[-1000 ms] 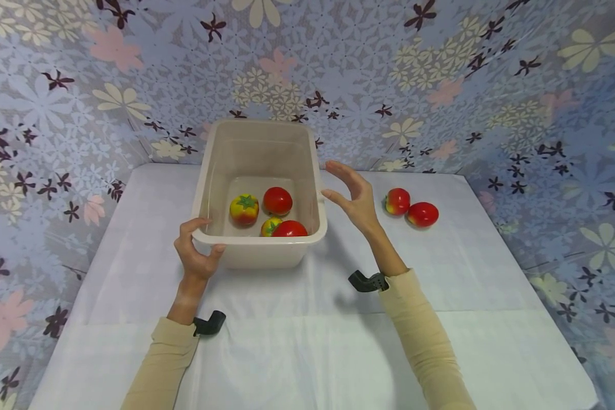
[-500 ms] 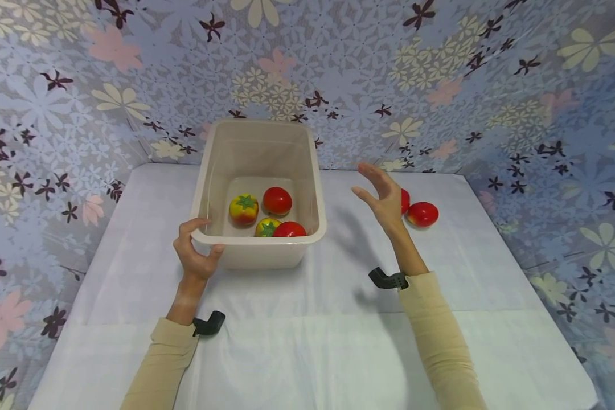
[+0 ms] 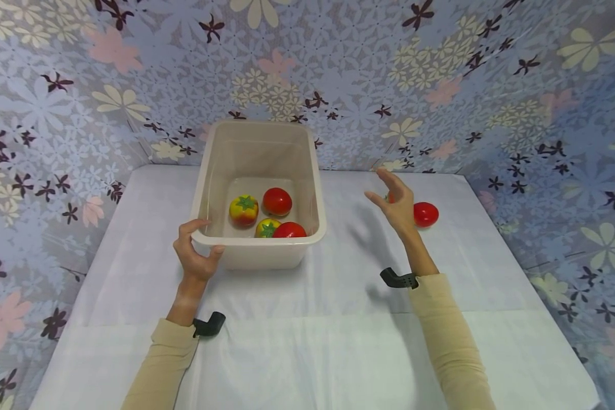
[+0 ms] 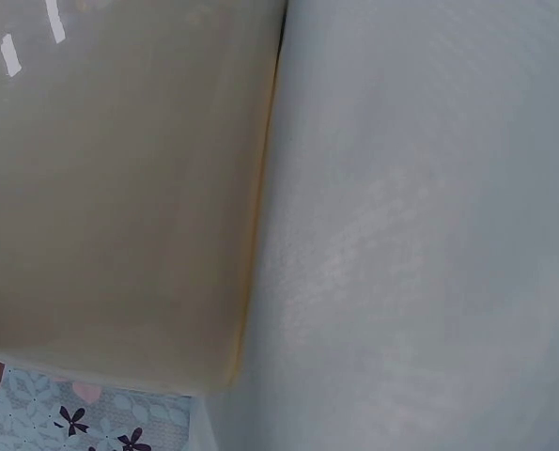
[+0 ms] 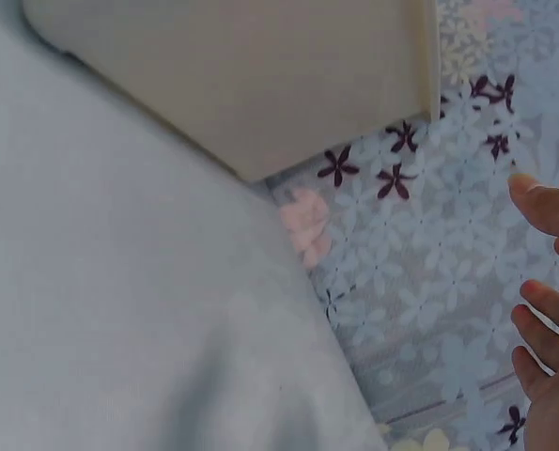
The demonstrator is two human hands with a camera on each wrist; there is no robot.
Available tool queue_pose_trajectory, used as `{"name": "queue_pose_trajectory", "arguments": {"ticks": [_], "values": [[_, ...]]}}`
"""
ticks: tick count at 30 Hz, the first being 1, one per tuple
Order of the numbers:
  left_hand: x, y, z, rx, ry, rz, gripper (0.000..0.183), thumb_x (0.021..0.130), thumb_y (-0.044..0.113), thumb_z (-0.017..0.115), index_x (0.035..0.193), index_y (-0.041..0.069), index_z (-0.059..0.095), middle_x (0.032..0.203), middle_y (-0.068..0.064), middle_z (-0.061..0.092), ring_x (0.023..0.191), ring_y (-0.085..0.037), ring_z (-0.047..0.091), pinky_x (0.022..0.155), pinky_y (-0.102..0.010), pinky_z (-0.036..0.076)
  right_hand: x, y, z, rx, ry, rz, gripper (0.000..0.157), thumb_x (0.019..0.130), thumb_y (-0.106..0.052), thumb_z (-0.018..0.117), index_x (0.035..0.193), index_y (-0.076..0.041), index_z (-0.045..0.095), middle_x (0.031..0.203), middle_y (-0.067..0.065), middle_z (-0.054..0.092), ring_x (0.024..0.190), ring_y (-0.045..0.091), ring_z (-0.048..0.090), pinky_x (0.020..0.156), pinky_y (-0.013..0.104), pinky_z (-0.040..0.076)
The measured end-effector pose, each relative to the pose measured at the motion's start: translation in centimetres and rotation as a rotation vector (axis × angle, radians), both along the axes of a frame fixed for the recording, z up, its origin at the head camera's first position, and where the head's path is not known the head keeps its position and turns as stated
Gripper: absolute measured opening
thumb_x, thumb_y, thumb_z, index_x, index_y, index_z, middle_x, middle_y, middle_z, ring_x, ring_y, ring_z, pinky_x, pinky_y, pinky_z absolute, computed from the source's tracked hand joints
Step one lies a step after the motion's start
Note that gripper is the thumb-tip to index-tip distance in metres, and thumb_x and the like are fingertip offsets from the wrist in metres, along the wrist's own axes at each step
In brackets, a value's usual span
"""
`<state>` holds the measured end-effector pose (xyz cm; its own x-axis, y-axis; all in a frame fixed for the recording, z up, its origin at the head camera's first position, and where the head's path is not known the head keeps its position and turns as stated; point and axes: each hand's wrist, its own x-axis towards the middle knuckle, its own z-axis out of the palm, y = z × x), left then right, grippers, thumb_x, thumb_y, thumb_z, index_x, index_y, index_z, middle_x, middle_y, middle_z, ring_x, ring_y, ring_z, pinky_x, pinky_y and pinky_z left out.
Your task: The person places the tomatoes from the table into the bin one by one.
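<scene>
Floral cloth (image 3: pixel 348 62) behind white table (image 3: pixel 297 353). Bin (image 3: pixel 258 255) on it, left of centre. Left hand (image 3: pixel 195 257) pinching the bin's near-left rim between thumb and fingers. Right hand (image 3: pixel 401 208) over the table, right of the bin, thumb and fingers spread. Tomatoes (image 3: pixel 244 212): four in the bin, two red, two yellowish; two more (image 3: pixel 426 214) beyond the right hand, one mostly hidden.

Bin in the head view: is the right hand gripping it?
No, the right hand is apart from the bin; only the left hand grips it.

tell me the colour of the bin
The bin is pale beige, clearest in the head view.
</scene>
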<state>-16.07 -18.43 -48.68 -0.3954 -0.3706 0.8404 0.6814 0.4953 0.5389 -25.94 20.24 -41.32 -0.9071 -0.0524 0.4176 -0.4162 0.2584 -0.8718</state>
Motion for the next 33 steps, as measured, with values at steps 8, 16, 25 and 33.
{"name": "queue_pose_trajectory", "arguments": {"ticks": [8,16,25,33], "values": [[-0.2,0.5,0.1,0.014,0.008,-0.018,0.084,0.079,0.076,0.058,0.097,-0.006,0.055,0.086,-0.025,0.062,0.099,-0.001,0.060,0.095,-0.020,0.046,-0.2,1.9,-0.8,0.035,-0.112,-0.132,0.061,0.081,0.002,0.074,0.137,0.004,0.050,0.144,0.022,0.049,0.139,0.030,0.040,0.116,0.042,0.028],[-0.1,0.7,0.1,0.022,0.005,-0.012,0.085,0.077,0.077,0.058,0.096,-0.006,0.055,0.086,-0.025,0.062,0.100,0.003,0.059,0.095,-0.019,0.046,-0.3,2.6,-1.6,0.028,-0.123,-0.263,0.058,0.079,0.003,0.076,0.134,0.003,0.055,0.144,0.019,0.051,0.141,0.028,0.037,0.117,0.043,0.026],[0.6,-0.5,-0.1,0.075,0.014,0.022,0.092,0.076,0.078,0.059,0.093,-0.012,0.055,0.085,-0.024,0.062,0.099,0.006,0.058,0.090,-0.014,0.043,-3.3,3.1,-6.3,0.020,-0.048,-0.306,0.058,0.075,0.000,0.080,0.130,-0.004,0.061,0.137,0.015,0.058,0.133,0.027,0.046,0.112,0.042,0.033],[0.1,0.3,-0.2,0.056,0.017,0.007,0.090,0.077,0.077,0.059,0.094,-0.011,0.056,0.084,-0.026,0.060,0.099,0.005,0.058,0.091,-0.015,0.044,-3.1,4.9,-6.7,0.079,-0.123,-0.375,0.070,0.078,-0.006,0.081,0.141,-0.011,0.051,0.148,0.009,0.048,0.138,0.027,0.040,0.113,0.043,0.033]]}}
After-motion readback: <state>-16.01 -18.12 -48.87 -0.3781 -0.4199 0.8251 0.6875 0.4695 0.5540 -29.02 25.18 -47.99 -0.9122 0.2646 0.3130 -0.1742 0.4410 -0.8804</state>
